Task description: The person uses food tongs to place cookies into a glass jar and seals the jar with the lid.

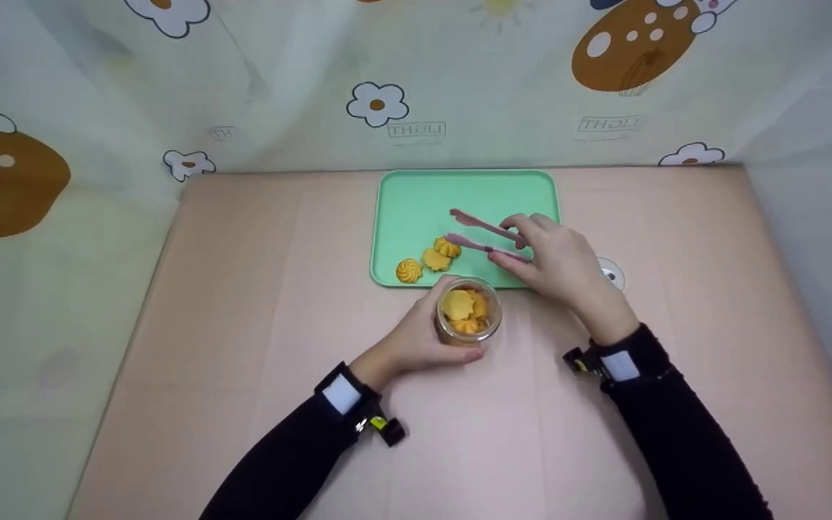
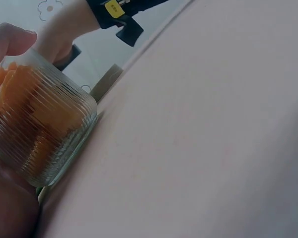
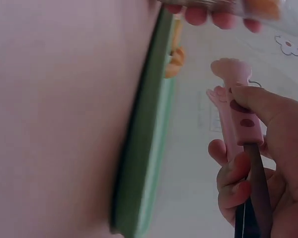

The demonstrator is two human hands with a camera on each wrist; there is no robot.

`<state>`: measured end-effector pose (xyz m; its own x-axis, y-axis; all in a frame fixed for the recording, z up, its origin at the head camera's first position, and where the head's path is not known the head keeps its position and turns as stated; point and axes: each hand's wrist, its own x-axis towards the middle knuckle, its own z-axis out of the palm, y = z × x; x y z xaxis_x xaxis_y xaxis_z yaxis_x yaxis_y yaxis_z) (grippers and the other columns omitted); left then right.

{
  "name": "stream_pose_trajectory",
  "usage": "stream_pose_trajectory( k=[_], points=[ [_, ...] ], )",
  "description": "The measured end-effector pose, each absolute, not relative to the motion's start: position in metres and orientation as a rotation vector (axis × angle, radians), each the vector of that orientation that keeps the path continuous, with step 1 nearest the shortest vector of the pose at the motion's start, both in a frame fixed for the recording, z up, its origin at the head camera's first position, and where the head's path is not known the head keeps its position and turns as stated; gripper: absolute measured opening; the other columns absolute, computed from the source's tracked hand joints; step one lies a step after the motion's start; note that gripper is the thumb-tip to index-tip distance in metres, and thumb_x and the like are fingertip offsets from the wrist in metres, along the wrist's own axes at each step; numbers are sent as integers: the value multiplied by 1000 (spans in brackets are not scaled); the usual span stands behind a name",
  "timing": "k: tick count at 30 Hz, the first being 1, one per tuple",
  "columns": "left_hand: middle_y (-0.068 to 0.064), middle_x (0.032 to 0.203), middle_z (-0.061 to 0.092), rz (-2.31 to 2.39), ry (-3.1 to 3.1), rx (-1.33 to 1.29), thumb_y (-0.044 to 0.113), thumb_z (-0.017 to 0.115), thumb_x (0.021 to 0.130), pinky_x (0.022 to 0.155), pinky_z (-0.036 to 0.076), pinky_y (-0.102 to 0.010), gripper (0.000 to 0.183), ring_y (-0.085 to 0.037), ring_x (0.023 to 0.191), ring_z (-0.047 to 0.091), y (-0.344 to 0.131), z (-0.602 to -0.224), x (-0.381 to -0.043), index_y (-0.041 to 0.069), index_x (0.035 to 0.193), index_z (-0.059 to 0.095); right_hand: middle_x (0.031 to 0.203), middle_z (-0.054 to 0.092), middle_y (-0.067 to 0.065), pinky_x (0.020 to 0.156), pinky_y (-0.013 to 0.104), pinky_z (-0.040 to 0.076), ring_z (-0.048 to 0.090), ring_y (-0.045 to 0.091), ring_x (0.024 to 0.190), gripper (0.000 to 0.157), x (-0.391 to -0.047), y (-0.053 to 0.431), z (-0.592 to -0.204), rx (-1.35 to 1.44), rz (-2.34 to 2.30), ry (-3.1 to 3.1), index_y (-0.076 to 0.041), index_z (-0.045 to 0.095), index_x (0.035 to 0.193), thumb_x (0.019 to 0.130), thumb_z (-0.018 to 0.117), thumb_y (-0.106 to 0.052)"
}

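My left hand (image 1: pixel 416 336) grips a ribbed glass jar (image 2: pixel 72 96) from its left side, thumb and fingers round the wall. Several golden cookies (image 1: pixel 461 305) fill the open jar. My right hand (image 1: pixel 560 260) holds pink tongs (image 1: pixel 484 222), thumb on one arm and fingers on the other. The tongs' arms stand apart, with paw-shaped ends (image 3: pixel 232 69) and nothing visible between them. Below the tips, three cookies lie on the green tray (image 1: pixel 416 202): a swirled cookie (image 1: pixel 409 271), a middle cookie (image 1: pixel 436 259) and a ridged cookie (image 1: pixel 448 247).
A pale round disc (image 1: pixel 612 274) lies right of the tray, partly hidden by my right wrist. Pink cloth (image 1: pixel 243 303) covers the table. A patterned curtain (image 1: pixel 279 87) hangs along the back and sides.
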<state>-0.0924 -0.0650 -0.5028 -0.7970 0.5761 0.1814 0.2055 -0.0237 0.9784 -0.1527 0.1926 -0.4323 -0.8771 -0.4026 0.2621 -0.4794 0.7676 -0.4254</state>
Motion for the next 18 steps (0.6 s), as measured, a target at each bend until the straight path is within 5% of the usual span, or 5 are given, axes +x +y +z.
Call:
stream_pose_trajectory(
  k=[18],
  points=[
    [1, 146, 61, 1870, 1999, 802, 18, 97, 78, 123, 43, -42, 91, -18, 137, 58, -64, -502, -93, 20, 154, 47, 99, 66, 12, 67, 51, 59, 65, 32, 77, 50, -148, 181, -443, 678, 582, -2951, -11, 70, 132, 101, 76, -51]
  ],
)
